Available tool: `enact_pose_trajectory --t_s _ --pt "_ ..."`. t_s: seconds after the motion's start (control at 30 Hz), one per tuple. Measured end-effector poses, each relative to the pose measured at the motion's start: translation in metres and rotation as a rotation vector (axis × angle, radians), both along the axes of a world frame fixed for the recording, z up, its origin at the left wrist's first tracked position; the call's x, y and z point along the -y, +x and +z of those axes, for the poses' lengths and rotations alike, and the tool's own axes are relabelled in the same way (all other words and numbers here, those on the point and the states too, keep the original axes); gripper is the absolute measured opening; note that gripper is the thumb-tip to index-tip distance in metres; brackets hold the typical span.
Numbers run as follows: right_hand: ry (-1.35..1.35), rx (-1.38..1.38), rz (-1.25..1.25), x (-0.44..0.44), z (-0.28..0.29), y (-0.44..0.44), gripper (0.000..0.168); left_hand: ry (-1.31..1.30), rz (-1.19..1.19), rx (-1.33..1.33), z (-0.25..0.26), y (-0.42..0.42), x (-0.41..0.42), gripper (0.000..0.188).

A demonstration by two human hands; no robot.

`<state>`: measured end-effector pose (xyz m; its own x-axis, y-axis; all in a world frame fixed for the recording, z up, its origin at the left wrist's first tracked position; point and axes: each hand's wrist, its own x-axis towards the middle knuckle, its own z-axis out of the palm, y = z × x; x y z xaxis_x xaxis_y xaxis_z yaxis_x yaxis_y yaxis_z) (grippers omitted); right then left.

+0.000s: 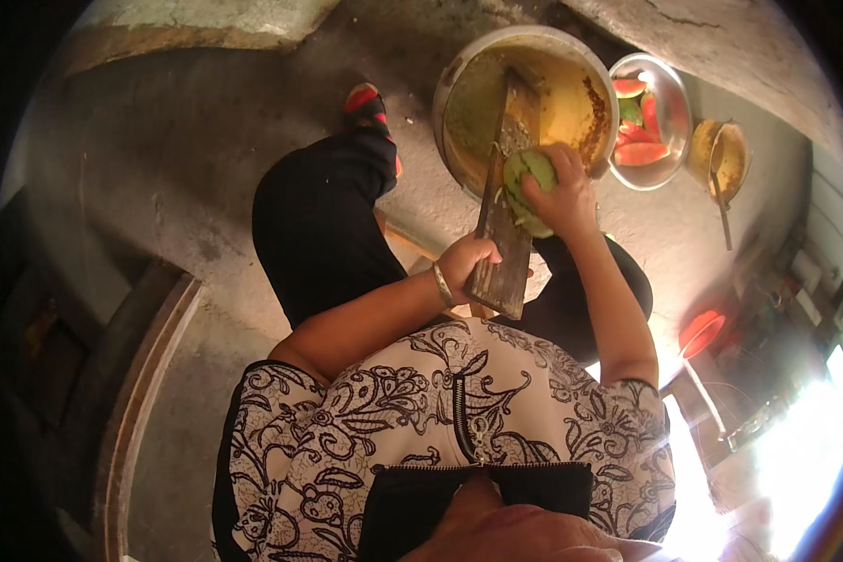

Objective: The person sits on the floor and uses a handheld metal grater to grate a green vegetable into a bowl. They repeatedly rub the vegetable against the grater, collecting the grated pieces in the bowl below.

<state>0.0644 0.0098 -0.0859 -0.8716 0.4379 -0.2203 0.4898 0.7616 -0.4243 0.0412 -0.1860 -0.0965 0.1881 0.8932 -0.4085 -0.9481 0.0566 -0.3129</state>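
My left hand [469, 265] grips the near end of a long wooden grater board [504, 260], thumb on its top face. The board slopes away from me, its far end inside a large round tub [456, 105] with yellowish stains. My right hand [565, 193] holds a green melon or gourd piece [530, 179] against the board's middle. Pale shreds cling to the board around its grating part, just beyond the green piece. The depth of what lies in the tub cannot be told.
Right of the tub stands a metal basin [657, 172] with red-fleshed watermelon pieces [643, 153]. Beyond it is a small yellowish bucket [706, 140] with a stick-like handle [722, 211] leaning out. A red plastic dipper [702, 330] lies farther right. A raised ledge [140, 407] runs along the left.
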Motion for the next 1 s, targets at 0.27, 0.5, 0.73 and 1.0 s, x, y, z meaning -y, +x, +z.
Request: enact_pose_trajectory --t_s 0.27,0.5,0.73,1.0 --pt "0.045 0.341 -0.149 -0.079 -0.094 -0.057 0.051 0.030 -0.037 0.050 0.001 -0.005 0.000 0.056" --pt "-0.041 -0.009 0.055 -0.027 -0.017 -0.017 0.035 0.043 0.023 0.053 0.001 -0.003 -0.003 0.056" --pt "0.011 0.169 -0.138 -0.021 -0.030 -0.018 0.037 -0.010 -0.028 0.017 -0.001 0.004 0.000 0.058" --pt "0.108 0.339 -0.307 -0.100 -0.128 -0.055 0.057 0.043 -0.027 0.012 0.003 -0.006 -0.005 0.057"
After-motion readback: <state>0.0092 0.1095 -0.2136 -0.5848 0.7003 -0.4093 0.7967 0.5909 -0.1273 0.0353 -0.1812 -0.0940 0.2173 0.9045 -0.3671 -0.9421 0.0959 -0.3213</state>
